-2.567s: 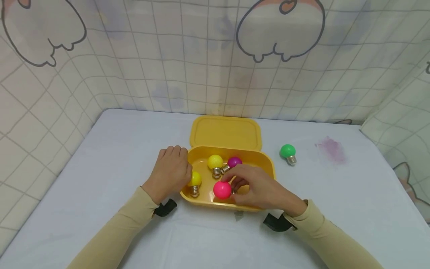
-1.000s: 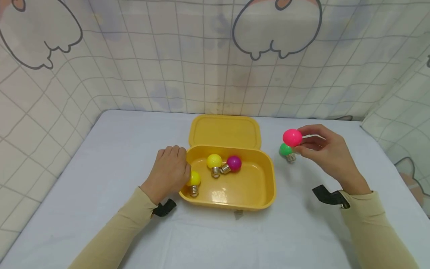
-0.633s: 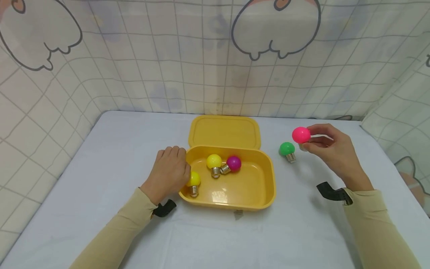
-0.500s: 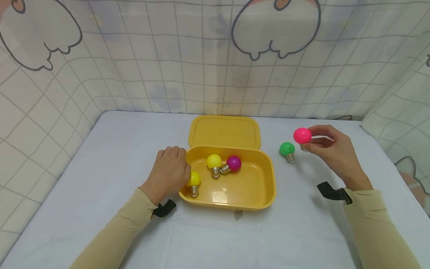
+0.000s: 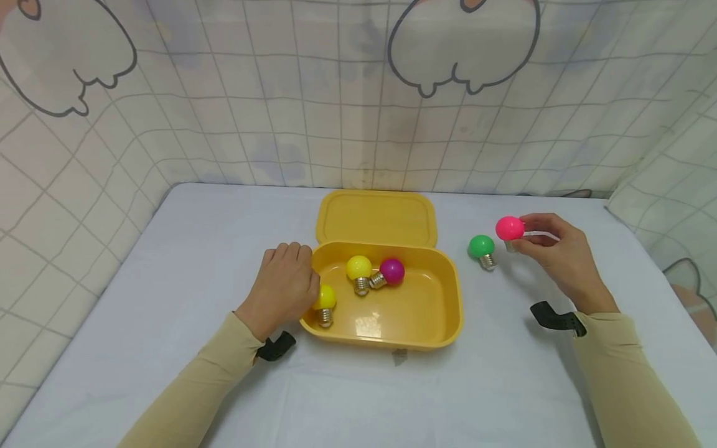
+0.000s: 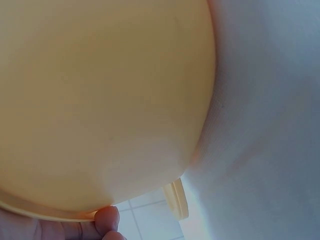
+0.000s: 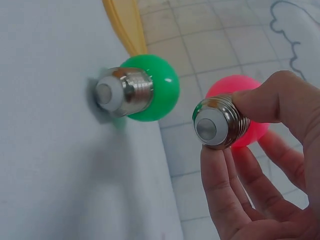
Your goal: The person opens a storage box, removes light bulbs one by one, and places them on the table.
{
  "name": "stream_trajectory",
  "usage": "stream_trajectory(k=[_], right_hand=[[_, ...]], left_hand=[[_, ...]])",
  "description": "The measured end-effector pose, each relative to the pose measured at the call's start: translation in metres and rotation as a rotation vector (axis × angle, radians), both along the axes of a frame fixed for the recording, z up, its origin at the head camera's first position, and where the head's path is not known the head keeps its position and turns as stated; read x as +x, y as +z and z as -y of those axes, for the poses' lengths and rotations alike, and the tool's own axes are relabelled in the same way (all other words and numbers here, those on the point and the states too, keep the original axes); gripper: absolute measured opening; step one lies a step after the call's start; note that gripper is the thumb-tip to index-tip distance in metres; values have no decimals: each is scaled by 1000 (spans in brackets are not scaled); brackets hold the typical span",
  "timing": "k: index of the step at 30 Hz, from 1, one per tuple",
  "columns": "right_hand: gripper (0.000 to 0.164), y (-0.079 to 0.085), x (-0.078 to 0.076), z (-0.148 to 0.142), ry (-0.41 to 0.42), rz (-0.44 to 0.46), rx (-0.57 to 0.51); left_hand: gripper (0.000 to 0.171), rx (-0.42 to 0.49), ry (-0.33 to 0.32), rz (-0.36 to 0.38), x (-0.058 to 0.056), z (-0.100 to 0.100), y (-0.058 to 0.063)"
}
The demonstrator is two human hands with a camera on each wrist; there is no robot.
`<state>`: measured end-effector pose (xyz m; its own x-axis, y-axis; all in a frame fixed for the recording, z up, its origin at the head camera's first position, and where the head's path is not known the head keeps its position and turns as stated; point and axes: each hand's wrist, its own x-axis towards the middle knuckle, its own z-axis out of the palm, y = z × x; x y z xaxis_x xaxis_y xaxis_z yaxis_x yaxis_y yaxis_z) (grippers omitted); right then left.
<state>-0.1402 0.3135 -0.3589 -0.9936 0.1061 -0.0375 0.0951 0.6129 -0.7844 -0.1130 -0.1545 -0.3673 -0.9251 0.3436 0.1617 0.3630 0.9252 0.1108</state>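
Observation:
A pink light bulb (image 5: 510, 228) is pinched by its metal screw base in my right hand (image 5: 562, 258), held just over the table right of a green bulb (image 5: 481, 246). In the right wrist view, thumb and fingers grip the pink bulb (image 7: 260, 130) while the green bulb (image 7: 162, 87) lies on the cloth. My left hand (image 5: 282, 286) grips the left rim of a yellow box (image 5: 414, 339); fingertips show at that rim in the left wrist view. Inside the box lie two yellow bulbs (image 5: 359, 267) and a purple bulb (image 5: 392, 271). The left hand partly hides one yellow bulb (image 5: 325, 297).
The box's yellow lid (image 5: 376, 218) lies flat behind it. A white cloth covers the table (image 5: 358, 398). A curtain with a grid pattern (image 5: 358, 124) hangs along the back and sides.
My right hand has lifted the pink bulb out of the box and carried it right, past the green bulb, then lowered it slightly. The left hand has stayed on the box rim.

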Motion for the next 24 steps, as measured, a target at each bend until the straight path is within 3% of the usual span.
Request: stream_trajectory(k=[7,24], right_hand=[[62,-12,-3,2,6,37,55],[55,-25,-7,-1,-12,6,71]], left_hand=[[16,7,-3,-5,0,0,0],[17,-11,14,46,0,0,2]])
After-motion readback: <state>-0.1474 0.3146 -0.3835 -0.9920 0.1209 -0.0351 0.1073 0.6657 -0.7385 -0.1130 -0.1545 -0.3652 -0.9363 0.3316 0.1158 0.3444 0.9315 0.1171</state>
